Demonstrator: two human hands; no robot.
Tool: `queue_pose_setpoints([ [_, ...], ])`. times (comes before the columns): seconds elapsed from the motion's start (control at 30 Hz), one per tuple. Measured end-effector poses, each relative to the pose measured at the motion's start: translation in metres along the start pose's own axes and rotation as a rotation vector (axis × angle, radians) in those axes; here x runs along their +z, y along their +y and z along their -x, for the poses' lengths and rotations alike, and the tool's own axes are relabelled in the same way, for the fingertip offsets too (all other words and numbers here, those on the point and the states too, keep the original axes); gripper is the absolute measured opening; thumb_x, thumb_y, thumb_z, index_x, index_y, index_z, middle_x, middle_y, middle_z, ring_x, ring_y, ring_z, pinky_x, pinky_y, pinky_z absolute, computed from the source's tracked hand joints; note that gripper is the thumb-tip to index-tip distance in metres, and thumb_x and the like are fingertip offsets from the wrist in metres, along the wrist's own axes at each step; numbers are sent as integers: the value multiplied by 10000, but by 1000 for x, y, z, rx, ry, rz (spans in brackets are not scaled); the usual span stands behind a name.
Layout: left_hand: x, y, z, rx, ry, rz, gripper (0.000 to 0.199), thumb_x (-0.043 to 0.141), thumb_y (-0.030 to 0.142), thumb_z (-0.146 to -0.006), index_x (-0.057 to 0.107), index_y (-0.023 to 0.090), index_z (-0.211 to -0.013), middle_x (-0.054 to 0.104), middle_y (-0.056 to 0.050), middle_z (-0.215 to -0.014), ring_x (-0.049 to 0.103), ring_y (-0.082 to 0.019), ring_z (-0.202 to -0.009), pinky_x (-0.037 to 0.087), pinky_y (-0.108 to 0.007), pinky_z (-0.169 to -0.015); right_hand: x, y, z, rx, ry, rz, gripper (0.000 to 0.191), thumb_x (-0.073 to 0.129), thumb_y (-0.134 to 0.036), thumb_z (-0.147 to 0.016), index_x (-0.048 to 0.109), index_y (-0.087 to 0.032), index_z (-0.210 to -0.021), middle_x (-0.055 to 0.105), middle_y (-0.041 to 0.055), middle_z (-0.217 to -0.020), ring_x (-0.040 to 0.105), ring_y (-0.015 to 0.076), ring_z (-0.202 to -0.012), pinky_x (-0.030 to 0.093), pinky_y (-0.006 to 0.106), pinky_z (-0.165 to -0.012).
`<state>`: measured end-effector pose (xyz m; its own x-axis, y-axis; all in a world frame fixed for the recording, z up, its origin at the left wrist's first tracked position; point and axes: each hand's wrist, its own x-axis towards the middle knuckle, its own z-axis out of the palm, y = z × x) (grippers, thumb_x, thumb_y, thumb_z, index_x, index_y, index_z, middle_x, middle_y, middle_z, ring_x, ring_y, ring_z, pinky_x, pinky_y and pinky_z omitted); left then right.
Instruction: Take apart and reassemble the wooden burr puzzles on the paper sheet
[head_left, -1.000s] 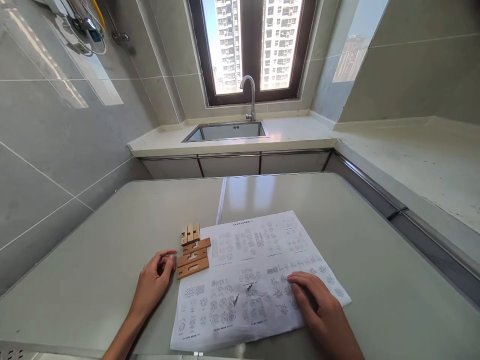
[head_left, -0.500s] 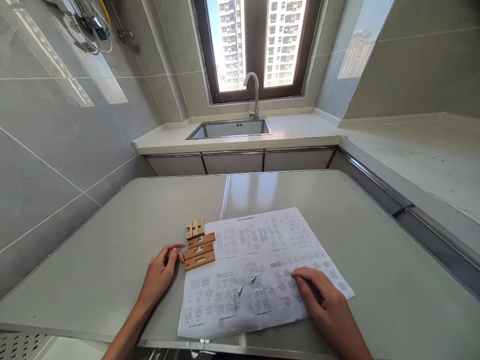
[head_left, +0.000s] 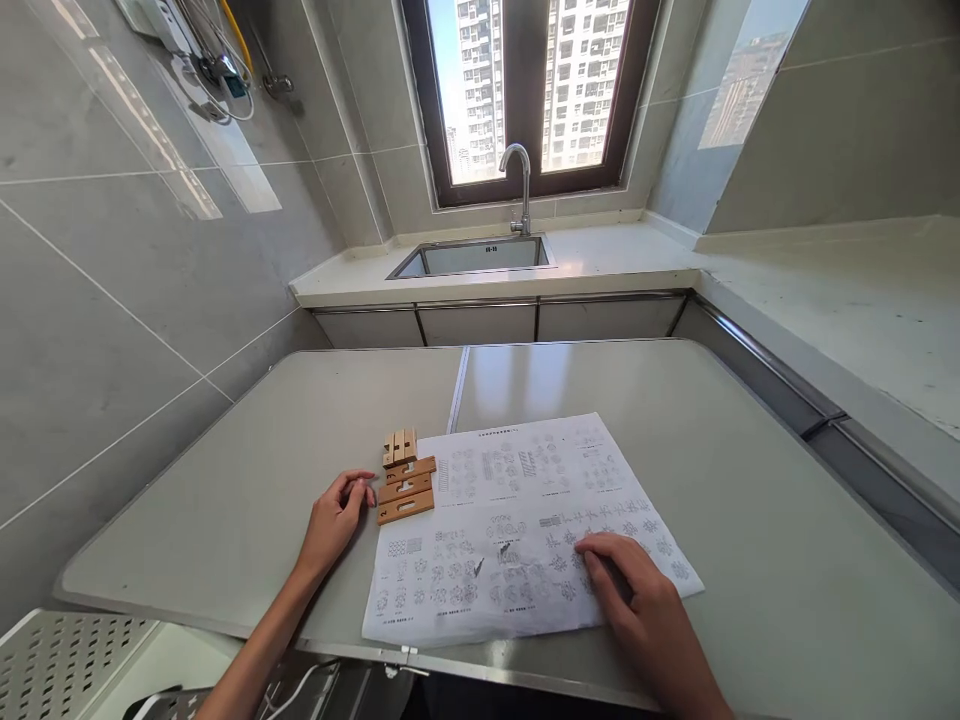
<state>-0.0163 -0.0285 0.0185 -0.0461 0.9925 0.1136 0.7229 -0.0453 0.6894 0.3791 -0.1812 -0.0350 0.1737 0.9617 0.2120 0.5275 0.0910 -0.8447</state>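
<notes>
A large creased paper sheet [head_left: 480, 530] printed with rows of small diagrams lies flat on the folding table [head_left: 750, 450]. Several flat brown wooden pieces [head_left: 406, 507] with cut-out slots are lined up along its upper left edge, some bearing a numeral. Just behind them sits a group of lighter notched wooden pieces [head_left: 400, 447]. My left hand [head_left: 337, 515] rests on the table left of the brown pieces, index finger stretched toward them, the other fingers loosely bent, nothing visible held. On the sheet's right part lies my right hand [head_left: 637, 600], its fingers outstretched and thumb apart.
Beyond the table, a counter [head_left: 600, 255] holds a sink [head_left: 480, 258] and faucet [head_left: 523, 185] below a window. Another counter [head_left: 862, 300] runs along the right. A perforated white panel [head_left: 67, 660] and cables [head_left: 300, 685] are below the table's front left.
The view has tilted and shifted slightly, so the scene sits a little further right and more shows at lower left. Both hands and the wooden pieces keep their places.
</notes>
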Motion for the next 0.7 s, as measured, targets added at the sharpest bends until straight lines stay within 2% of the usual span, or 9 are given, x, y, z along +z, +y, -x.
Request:
queue_pose_setpoints([
  [0.3, 2, -5, 2, -18, 20, 18, 434, 459, 530, -982, 688, 181, -1099, 702, -17, -742, 674, -212, -758, 516, -301, -742, 3, 5, 2, -43, -33, 18, 272, 514, -439, -1070, 736, -282, -1072, 757, 87, -1176, 707, 296, -1131, 603, 491, -1001],
  [0.53, 1, -10, 4, 1, 11, 48, 416, 447, 514, -991, 683, 187, -1091, 699, -13, -737, 654, -207, -716, 496, -302, -719, 2, 6, 3, -23, -26, 51, 309, 524, -495, -1059, 743, -276, -1055, 765, 78, -1172, 730, 278, -1096, 624, 409, -947],
  [0.7, 2, -17, 5, 27, 5, 59, 393, 427, 498, -998, 685, 210, -1068, 715, -14, -739, 675, -218, -719, 506, -322, -761, 2, 10, 6, 51, -39, 87, 359, 554, -568, -1022, 762, -283, -1091, 774, 74, -1194, 745, 266, -1040, 631, 328, -832],
])
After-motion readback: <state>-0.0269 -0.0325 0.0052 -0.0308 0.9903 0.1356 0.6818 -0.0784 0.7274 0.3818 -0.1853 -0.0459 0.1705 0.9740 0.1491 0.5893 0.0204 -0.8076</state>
